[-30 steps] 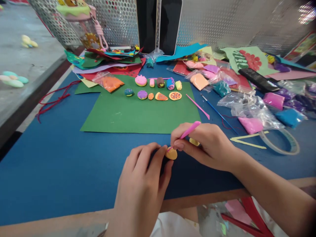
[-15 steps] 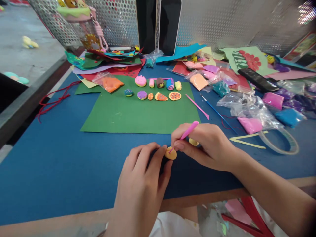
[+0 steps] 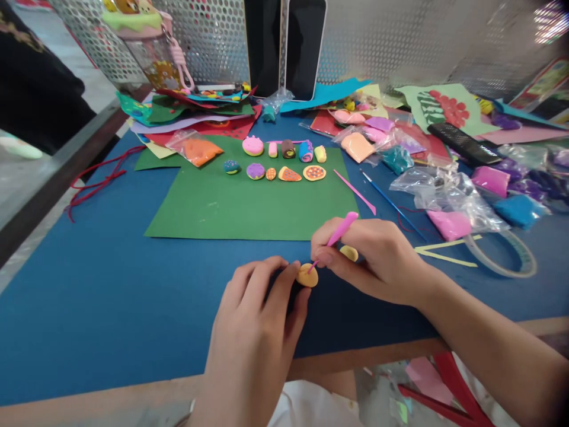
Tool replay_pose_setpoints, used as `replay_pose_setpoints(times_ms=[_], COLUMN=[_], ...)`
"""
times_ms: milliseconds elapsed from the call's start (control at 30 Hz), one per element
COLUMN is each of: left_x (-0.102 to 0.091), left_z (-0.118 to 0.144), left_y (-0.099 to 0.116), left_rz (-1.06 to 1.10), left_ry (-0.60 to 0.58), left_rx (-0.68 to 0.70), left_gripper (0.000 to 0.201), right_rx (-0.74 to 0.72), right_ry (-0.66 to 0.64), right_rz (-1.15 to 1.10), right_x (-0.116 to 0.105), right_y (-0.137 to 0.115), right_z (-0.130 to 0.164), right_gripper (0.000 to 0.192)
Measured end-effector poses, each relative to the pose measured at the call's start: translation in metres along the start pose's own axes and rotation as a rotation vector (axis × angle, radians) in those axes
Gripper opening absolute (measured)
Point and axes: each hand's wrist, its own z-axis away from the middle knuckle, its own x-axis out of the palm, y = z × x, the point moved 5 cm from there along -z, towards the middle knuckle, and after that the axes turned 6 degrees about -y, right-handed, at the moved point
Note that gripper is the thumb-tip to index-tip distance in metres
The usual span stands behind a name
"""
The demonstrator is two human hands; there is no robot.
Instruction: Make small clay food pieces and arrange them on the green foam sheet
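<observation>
A small flat yellow clay piece (image 3: 307, 276) lies on the blue sheet (image 3: 111, 296) near the table's front edge. My left hand (image 3: 255, 320) steadies it with fingertips against its left side. My right hand (image 3: 377, 258) grips a thin pink modelling tool (image 3: 340, 231) like a pen, its tip at the top of the clay piece. A second small yellow clay lump (image 3: 349, 252) shows under my right hand's fingers. Behind, a green paper (image 3: 222, 207) carries two rows of several small coloured clay figures (image 3: 288, 174).
Bags of coloured clay (image 3: 451, 224) are heaped at the right, with a loose pink stick (image 3: 355, 191), a blue brush (image 3: 391, 204) and a clear ruler (image 3: 507, 261). Paper scraps, two upright phones (image 3: 304, 47) and a mesh panel stand behind. A person in dark clothing (image 3: 31, 89) is at far left.
My right hand and the pink tool shifted slightly up and right, the tip lifting on the clay piece. A person in dark clothing came into view at the far left.
</observation>
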Motion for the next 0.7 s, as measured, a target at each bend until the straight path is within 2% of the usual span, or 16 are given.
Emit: replay_pose_setpoints(times_ms=[467,700], left_x=[0.0002,-0.0007], left_z=[-0.0002,-0.0005], left_y=[0.0004,0.0008], left_rz=[-0.013,-0.017], left_ry=[-0.001,0.009], left_rx=[0.003,0.003], left_gripper=[0.021,0.02], right_rx=[0.029,0.039], right_ry=[0.033,0.011], right_rz=[0.077,0.072], right_x=[-0.0027,-0.0016], right_y=[0.0026,0.0031], right_z=[0.0027,0.0023], right_gripper=[0.018,0.018])
